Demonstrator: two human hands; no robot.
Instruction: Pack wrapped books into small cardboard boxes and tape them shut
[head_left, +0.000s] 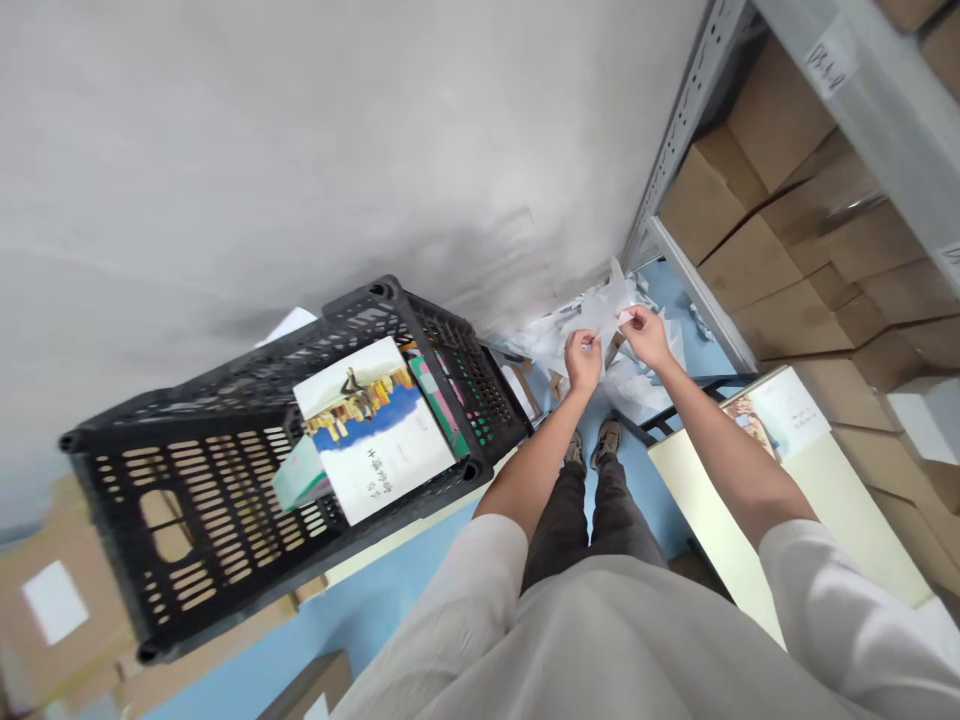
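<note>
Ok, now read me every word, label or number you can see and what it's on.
Shelf label: roughly "D3-5-8", slightly blurred.
Second shelf label: "D", rest cut off.
Blue-and-yellow cover: characters too blurred.
Right-hand cover: too small.
White carton label: nothing readable.

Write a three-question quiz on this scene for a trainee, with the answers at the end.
1. True or false: the black crate is empty.
2. What does the right hand pinch? A) a book; B) thin white sheeting; C) a marker.
3. Fill in the blank: cardboard boxes sit on the metal shelving to the person's ____.
Key: 1 false; 2 B; 3 right.
</note>
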